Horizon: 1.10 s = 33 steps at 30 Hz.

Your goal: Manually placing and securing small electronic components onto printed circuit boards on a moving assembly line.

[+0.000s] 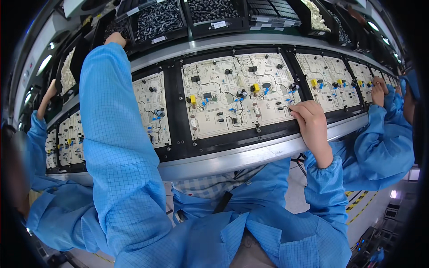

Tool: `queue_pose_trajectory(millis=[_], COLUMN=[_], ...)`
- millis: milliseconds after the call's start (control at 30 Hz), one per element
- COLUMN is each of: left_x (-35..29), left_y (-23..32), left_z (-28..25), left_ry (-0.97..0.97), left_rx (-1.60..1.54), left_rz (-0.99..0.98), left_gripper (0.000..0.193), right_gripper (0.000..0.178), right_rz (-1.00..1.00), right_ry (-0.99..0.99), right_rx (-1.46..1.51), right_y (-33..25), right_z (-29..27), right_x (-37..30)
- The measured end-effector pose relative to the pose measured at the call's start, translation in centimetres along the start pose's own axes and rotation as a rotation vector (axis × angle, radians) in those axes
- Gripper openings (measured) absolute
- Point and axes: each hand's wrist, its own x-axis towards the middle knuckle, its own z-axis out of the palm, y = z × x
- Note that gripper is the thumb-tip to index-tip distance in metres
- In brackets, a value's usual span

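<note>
My left arm stretches up to the far row of parts bins, and my left hand [116, 40] is at a dark bin [106, 29]. Its fingers are mostly hidden there, so what they hold does not show. Lower right, my right hand [312, 124] has thumb and fingertips pinched together at the right edge of a pale circuit board [210, 123]. Whatever sits in that pinch is too small to make out. Yellow, blue and black components stand on the board, which lies in a black carrier frame [241, 145].
Bins of black components [161, 20] line the back, with a bin of white parts [315, 17] farther right. More boards [328, 82] run along the metal rail [232, 158]. Co-workers in blue sleeves work at both sides; one co-worker's hand [379, 91] is over the boards at right.
</note>
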Motion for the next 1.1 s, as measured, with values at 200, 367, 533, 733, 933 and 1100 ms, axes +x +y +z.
queue_pose_trajectory(millis=[200,367,533,733,933,1100], left_x=[0.8,5.1,2.1,0.4,-1.0,-0.6], left_y=[2.0,-2.9,-0.7,0.9,1.7,1.9], left_z=[-0.5,1.9,-0.1,0.2,0.8,0.9], left_ry=[-0.119,-0.157,-0.002,0.047,0.097,0.168], left_rx=[-0.02,0.166,-0.002,-0.071,-0.049,-0.096], left_rz=[0.066,0.143,0.041,0.054,-0.023,0.031], left_gripper=[0.055,0.05,0.045,0.042,0.042,0.038], right_gripper=[0.02,0.022,0.03,0.031,0.04,0.041], right_rz=[0.119,0.147,0.133,0.16,-0.142,-0.325], right_ry=[-0.001,-0.036,-0.002,0.102,0.083,-0.207], right_rx=[0.134,0.195,0.225,0.135,0.245,0.467], right_y=[1.0,0.5,1.1,0.3,-6.5,-7.7], right_z=[-0.2,-0.1,-0.5,-0.7,1.5,3.2], right_x=[-0.5,0.0,-0.7,-0.6,2.4,12.5])
